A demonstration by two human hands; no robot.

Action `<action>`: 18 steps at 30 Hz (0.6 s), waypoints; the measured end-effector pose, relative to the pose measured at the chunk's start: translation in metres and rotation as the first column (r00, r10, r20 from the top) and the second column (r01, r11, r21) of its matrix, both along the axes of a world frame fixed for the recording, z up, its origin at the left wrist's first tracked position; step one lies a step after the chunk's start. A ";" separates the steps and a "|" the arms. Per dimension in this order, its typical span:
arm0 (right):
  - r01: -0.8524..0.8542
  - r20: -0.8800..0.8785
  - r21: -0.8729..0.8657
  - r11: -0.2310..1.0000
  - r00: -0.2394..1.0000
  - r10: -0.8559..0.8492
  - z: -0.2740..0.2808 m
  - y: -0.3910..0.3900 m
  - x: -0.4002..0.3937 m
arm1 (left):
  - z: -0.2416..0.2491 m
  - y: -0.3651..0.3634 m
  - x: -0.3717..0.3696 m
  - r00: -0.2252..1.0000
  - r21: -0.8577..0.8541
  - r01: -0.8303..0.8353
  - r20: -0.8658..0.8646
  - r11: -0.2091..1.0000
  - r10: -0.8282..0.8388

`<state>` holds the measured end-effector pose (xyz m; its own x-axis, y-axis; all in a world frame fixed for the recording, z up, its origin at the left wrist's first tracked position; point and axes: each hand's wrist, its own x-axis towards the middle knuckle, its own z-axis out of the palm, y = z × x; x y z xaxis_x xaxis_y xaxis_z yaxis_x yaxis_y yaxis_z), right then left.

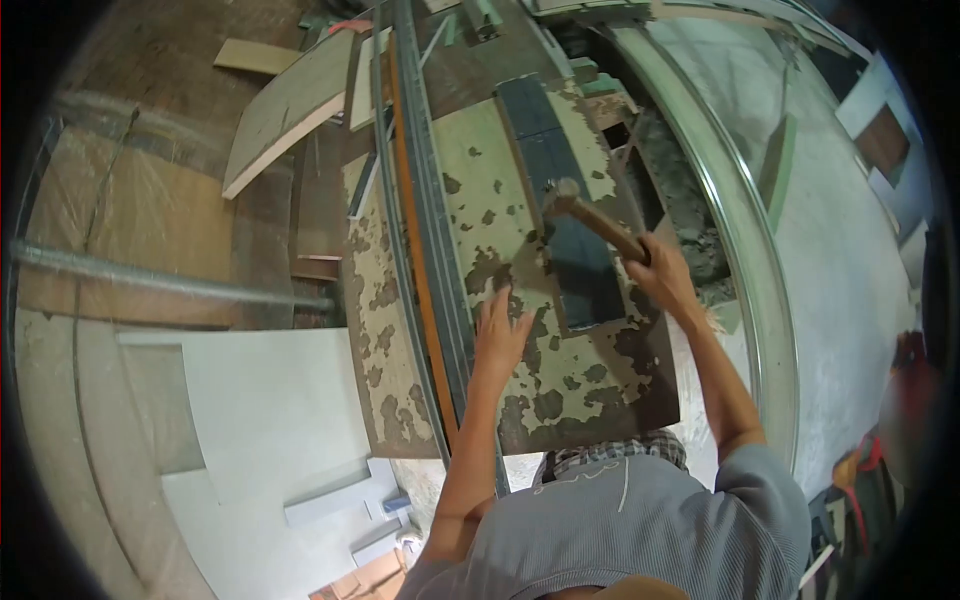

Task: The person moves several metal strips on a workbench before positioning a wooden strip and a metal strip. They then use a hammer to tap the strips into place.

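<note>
My right hand [658, 268] is closed around the wooden handle of a hammer [600, 222]. The hammer's head hangs over a dark flat strip [575, 200] on the worktable [580, 385], whose pale surface is patchy and peeling. My left hand [503, 335], fingers apart and slightly blurred, is over the tabletop, left of the dark strip, with nothing visible in it. Long grey metal profiles [440, 220] with an orange strip [410, 200] between them run lengthwise along the table, just left of my left hand.
Boards [285, 110] lean at the upper left. White panels [275, 400] lie at the lower left, near a metal tube [170, 278]. Right of the table runs a long shiny metal rail [745, 220]. Tools and a red item [855, 490] are at the lower right.
</note>
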<state>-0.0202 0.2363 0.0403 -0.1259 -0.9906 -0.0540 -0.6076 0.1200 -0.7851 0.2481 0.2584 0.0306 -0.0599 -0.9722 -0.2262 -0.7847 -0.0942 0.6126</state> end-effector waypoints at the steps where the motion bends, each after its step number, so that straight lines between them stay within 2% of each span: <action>1: 0.026 0.024 0.017 1.000 0.999 -0.026 0.001 0.020 -0.005 | 0.001 -0.018 -0.016 1.000 0.027 0.010 0.007 1.000 -0.011; 3: 0.082 0.046 0.029 0.996 0.995 -0.083 0.000 0.062 -0.012 | -0.039 -0.060 -0.033 0.999 -0.062 0.019 0.048 0.998 -0.016; 4: 0.121 0.025 0.043 0.992 0.992 -0.122 -0.003 0.081 -0.016 | -0.038 -0.074 -0.051 0.998 -0.071 0.048 0.042 0.996 -0.045; 6: 0.174 -0.001 0.043 0.984 0.985 -0.175 -0.007 0.116 -0.023 | -0.033 -0.097 -0.086 0.999 -0.131 -0.029 0.042 0.991 0.035; 7: 0.188 0.023 0.047 0.981 0.982 -0.189 -0.010 0.134 -0.027 | -0.031 -0.104 -0.100 0.999 -0.139 -0.014 0.036 0.990 0.019; 9: 0.216 0.043 0.056 0.975 0.975 -0.219 -0.011 0.163 -0.032 | -0.032 -0.113 -0.125 0.993 -0.044 -0.074 0.090 0.996 0.078; 10: 0.220 0.095 0.121 0.968 0.968 -0.231 -0.009 0.177 -0.034 | -0.033 -0.116 -0.136 0.994 -0.038 -0.059 0.089 0.998 0.062; 12: 0.230 0.150 0.203 0.952 0.953 -0.262 -0.006 0.202 -0.039 | -0.035 -0.116 -0.148 0.974 0.010 -0.110 0.198 0.994 0.106; 14: 0.233 0.170 0.262 0.936 0.944 -0.283 -0.006 0.220 -0.039 | -0.038 -0.115 -0.152 0.970 -0.004 -0.118 0.211 0.993 0.116; 18: 0.263 0.134 0.245 0.933 0.944 -0.301 -0.013 0.241 -0.040 | -0.043 -0.119 -0.159 0.956 -0.066 -0.185 0.220 0.981 0.195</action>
<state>-0.0597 0.4771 0.0273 -0.3683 -0.8759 -0.3117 -0.3865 0.4492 -0.8056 0.0888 0.1394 -0.0121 0.1744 -0.9700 -0.1696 -0.8724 -0.2321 0.4302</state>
